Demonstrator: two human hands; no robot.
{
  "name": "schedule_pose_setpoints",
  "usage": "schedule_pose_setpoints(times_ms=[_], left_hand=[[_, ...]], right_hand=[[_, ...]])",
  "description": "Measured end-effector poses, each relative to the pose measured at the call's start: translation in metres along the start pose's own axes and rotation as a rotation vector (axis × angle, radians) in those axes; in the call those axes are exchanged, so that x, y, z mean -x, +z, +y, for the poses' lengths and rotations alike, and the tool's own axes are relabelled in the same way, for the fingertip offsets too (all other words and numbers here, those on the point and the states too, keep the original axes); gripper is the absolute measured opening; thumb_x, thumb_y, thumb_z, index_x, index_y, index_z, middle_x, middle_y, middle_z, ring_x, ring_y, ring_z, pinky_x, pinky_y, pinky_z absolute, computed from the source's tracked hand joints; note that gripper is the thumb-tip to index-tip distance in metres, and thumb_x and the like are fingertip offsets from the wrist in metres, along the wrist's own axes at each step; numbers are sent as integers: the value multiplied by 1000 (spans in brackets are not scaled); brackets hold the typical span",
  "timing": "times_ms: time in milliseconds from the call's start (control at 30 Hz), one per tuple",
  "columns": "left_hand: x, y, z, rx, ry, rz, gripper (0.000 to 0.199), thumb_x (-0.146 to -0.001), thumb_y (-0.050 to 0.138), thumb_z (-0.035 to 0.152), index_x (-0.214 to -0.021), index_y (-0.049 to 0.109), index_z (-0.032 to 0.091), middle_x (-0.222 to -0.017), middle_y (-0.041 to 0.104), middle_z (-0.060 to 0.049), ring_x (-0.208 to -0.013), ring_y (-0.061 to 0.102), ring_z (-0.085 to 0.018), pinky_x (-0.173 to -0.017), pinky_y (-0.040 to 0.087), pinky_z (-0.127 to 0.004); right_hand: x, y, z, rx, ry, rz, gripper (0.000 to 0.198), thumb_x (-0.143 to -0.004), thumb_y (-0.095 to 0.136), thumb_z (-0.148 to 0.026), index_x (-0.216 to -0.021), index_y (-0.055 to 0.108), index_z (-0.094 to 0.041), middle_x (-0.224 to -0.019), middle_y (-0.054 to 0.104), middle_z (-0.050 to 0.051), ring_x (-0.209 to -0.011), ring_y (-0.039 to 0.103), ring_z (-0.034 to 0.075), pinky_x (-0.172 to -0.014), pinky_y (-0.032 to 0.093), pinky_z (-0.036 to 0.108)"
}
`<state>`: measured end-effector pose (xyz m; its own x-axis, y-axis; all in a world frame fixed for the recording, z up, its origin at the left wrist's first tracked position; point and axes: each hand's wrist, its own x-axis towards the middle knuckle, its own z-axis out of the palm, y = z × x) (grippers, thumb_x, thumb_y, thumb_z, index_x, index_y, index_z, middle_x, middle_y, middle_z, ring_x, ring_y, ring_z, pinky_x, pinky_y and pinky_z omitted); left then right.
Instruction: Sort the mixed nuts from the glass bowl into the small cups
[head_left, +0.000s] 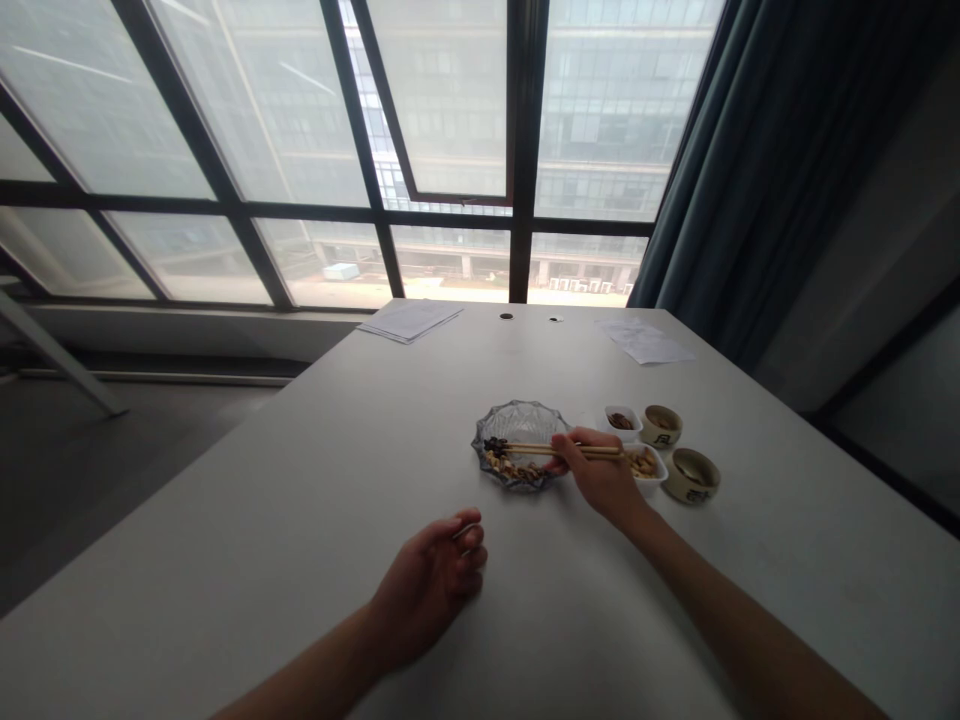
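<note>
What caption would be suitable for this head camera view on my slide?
Right hand holding chopsticks over a glass bowl, empty left hand nearby.

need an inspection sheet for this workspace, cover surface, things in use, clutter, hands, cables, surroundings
Surface: white table, two small round fittings near its far edge
Things in use: glass bowl with food inside; chopsticks, tips at dark pieces in it; two white dishes of food and two cups to the right
Clutter: papers toward the far end
Left hand: holds nothing, fingers curled
Right hand: grips the chopsticks
Cables: nothing seen
Surroundings: windows beyond, curtain at right
</note>
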<state>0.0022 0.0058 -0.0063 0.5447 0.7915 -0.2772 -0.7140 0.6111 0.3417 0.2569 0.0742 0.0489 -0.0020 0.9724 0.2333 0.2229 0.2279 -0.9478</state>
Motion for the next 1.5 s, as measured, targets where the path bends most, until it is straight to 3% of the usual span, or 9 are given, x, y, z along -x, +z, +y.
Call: schedule_pose_setpoints(times_ms=[533,967,1500], left_hand=[[1,-1,-1,19,-4,-18,17,-86,76,12,-99,66,10,-77,51,1,-60,46,-10,-51,35,-20],[0,-2,-1,17,-3,-28,17,-86,77,13,-100,67,9,-78,53,0,-61,48,-11,-51,35,-20],[1,-3,-2,12,-3,-13,15,-87,75,13,-99,67,10,-77,53,0,-60,47,-11,-51,35,-20]], right_hand=[[4,1,2,80,-110,-22,39,-94,63,-53,-76,74,-20,-75,79,6,-68,75,22,-64,58,29],[3,5,3,-46,-38,-3,37,-92,67,-54,-77,71,-20,-72,79,4,-63,75,21,-60,59,29],[3,2,5,-23,-38,42,40,-93,65,-56,-76,70,-20,-65,76,4,-60,74,22,-57,58,29]])
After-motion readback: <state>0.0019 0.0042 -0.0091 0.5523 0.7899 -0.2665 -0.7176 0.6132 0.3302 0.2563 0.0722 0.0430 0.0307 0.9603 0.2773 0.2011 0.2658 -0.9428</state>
